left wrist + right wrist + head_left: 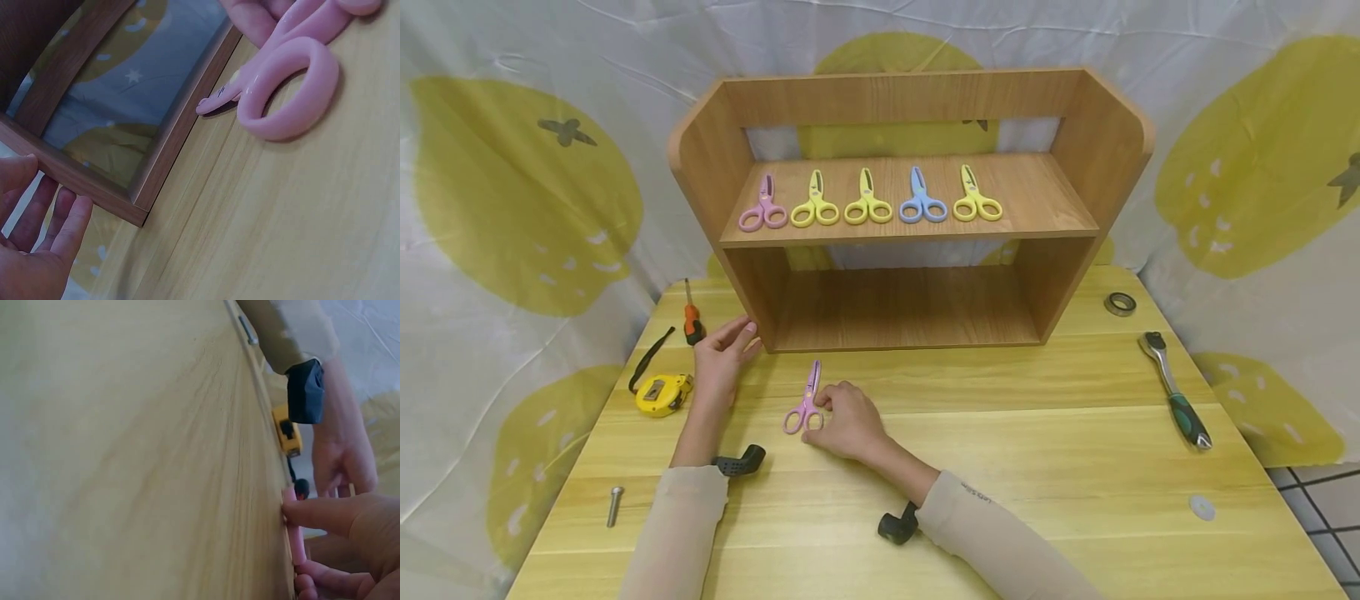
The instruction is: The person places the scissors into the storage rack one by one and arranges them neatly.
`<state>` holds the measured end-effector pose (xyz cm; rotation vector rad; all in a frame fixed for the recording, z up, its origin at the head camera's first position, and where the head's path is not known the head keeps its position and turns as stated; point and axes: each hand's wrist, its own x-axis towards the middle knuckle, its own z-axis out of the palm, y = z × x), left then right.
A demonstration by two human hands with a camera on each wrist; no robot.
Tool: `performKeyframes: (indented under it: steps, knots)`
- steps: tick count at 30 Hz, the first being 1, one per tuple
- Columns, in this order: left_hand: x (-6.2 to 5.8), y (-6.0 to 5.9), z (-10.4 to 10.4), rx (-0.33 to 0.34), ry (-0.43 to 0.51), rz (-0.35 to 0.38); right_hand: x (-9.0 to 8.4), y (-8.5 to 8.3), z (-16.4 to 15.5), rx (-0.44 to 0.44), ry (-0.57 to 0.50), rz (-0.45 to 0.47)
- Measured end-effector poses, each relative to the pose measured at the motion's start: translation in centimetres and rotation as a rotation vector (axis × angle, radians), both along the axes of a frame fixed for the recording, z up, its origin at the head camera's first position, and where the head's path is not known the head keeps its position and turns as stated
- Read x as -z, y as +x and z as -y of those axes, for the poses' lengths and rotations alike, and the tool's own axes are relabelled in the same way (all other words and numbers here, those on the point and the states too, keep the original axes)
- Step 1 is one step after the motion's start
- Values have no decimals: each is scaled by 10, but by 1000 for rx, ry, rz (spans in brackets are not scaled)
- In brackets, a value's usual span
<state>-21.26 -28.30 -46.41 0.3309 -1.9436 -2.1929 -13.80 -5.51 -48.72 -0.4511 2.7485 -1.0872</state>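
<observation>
A pair of pink scissors (811, 392) is at the tabletop before the shelf, blades toward it. My right hand (847, 421) pinches the right finger loop, thumb at the near side and fingers farther up; in the right wrist view a pink strip (298, 545) shows between thumb and fingers. Whether the scissors are lifted, I cannot tell. My left hand (721, 358) is at the lower left corner of the wooden shelf (902, 312). In the left wrist view its fingertips (80, 209) touch the side panel's edge, fingers extended.
Several scissors lie in a row on the upper board: pink (765, 202), yellow (816, 200) and blue (917, 190) ones. Leftward are a screwdriver (692, 321), tape measure (662, 396) and bolt (614, 507). Rightward are a tape roll (1110, 303), ratchet wrench (1185, 417) and washer (1195, 505).
</observation>
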Motion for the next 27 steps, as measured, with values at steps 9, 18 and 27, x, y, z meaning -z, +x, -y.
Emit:
performKeyframes:
  steps: [9,18,27]
  knots:
    - [1,0,1,3,-4,-1,0,-1,-4,32,-109,45]
    - [0,0,2,15,19,7,-4,-6,-15,25,-274,107]
    - [-10,5,-1,24,22,35,-12,-7,-30,28,-380,231]
